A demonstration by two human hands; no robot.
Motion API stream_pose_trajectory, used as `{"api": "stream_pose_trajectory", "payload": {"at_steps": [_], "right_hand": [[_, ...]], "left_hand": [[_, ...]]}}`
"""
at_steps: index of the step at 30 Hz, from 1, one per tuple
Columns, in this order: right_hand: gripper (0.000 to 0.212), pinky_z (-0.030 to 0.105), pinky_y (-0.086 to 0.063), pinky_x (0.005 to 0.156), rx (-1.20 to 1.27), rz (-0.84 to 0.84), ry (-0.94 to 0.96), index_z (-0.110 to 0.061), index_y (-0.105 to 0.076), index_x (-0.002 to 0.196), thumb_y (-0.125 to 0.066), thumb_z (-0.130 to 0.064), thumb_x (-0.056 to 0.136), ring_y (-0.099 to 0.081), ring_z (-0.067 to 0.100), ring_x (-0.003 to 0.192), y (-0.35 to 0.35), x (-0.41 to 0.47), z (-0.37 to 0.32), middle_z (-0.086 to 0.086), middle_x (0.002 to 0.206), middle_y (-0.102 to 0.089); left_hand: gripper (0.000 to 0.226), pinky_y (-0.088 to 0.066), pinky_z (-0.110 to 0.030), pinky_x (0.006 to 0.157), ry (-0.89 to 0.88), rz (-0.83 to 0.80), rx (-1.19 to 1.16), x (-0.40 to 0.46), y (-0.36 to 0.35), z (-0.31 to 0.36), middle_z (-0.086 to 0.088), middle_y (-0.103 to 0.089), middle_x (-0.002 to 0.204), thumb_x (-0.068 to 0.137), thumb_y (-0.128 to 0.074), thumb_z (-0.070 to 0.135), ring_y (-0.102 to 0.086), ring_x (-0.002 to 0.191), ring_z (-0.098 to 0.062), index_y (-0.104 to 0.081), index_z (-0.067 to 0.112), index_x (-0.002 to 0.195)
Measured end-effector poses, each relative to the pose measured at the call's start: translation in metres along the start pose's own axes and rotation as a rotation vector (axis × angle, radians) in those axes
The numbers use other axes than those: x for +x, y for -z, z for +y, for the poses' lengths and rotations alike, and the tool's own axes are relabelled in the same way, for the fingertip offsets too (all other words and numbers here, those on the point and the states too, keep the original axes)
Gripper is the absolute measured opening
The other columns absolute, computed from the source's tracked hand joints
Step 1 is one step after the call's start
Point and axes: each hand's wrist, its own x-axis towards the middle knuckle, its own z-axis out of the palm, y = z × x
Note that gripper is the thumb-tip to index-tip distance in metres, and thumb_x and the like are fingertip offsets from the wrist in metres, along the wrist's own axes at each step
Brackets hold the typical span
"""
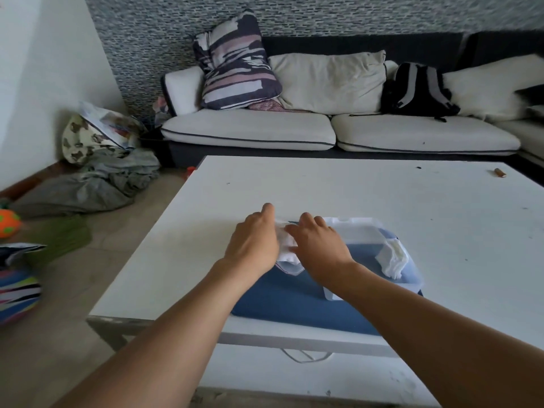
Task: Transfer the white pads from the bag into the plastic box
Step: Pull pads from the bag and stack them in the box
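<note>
A clear plastic box (pixel 368 231) sits on a blue mat (pixel 294 301) near the table's front edge. Some white pads (pixel 393 257) lie stacked at the box's right end. At the box's left end is a clear bag (pixel 290 267) holding more white pads (pixel 285 250). My left hand (pixel 253 242) grips the bag and its pads from the left. My right hand (pixel 319 245) presses on the same bundle from the right, fingers curled over it. Both hands hide most of the bag.
The white table (pixel 323 184) carries a small brown stick (pixel 499 173) at the far right. Behind the table stands a sofa (pixel 250 128) with cushions and a black backpack (pixel 418 89). Clothes (pixel 88 187) and an orange ball (pixel 8 222) lie on the floor at left.
</note>
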Motion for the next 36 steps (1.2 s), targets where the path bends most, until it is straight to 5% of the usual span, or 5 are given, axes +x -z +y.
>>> {"api": "stream_pose_trajectory", "payload": {"at_steps": [10,17,24,31,36], "right_hand": [[0.021,0.031,-0.037,0.07,0.21,-0.094,0.015,-0.021,-0.065,0.104,-0.069,-0.015,0.085,-0.055,0.023,0.097,0.011,-0.01,-0.001,-0.001,0.115,-0.051],[0.02,0.035,-0.05,0.068,0.329,-0.081,0.143,-0.026,-0.06,0.08,-0.073,-0.016,0.068,-0.05,0.016,0.083,0.014,-0.014,0.0,-0.009,0.098,-0.055],[0.026,0.033,-0.053,0.063,1.219,0.035,-0.194,-0.011,-0.061,0.1,-0.073,-0.003,0.079,-0.059,0.017,0.068,0.047,-0.014,0.014,0.014,0.081,-0.066],[0.021,0.04,-0.061,0.076,1.837,-0.041,-0.623,0.005,-0.062,0.106,-0.05,0.003,0.089,-0.062,0.037,0.102,0.054,-0.015,0.01,0.021,0.108,-0.058],[0.038,0.035,-0.054,0.086,1.925,-0.168,-0.552,-0.013,-0.065,0.107,-0.053,-0.047,0.093,-0.068,0.018,0.091,0.058,-0.018,-0.015,0.007,0.101,-0.071]], "left_hand": [[0.052,-0.051,-0.043,0.086,0.01,-0.22,0.034,0.003,-0.015,-0.025,-0.005,-0.048,0.12,0.086,-0.067,0.045,-0.06,0.1,-0.033,-0.044,0.015,0.122],[0.042,-0.054,-0.048,0.08,0.015,-0.167,0.112,0.005,-0.035,-0.036,-0.011,-0.041,0.118,0.094,-0.062,0.03,-0.062,0.088,-0.036,-0.04,0.012,0.125],[0.058,-0.051,-0.046,0.093,0.136,-0.324,0.061,0.016,-0.029,-0.042,-0.01,-0.038,0.13,0.087,-0.067,0.025,-0.058,0.108,-0.034,-0.036,0.013,0.134],[0.036,-0.045,-0.037,0.083,0.523,-0.137,-1.281,0.009,0.009,0.032,-0.005,-0.061,0.096,0.083,-0.058,0.05,-0.057,0.09,-0.027,-0.061,0.016,0.094],[0.037,-0.051,-0.046,0.101,0.531,0.078,-1.24,-0.003,-0.016,0.06,-0.004,-0.069,0.107,0.102,-0.039,0.054,-0.067,0.103,-0.025,-0.063,0.026,0.103]]}}
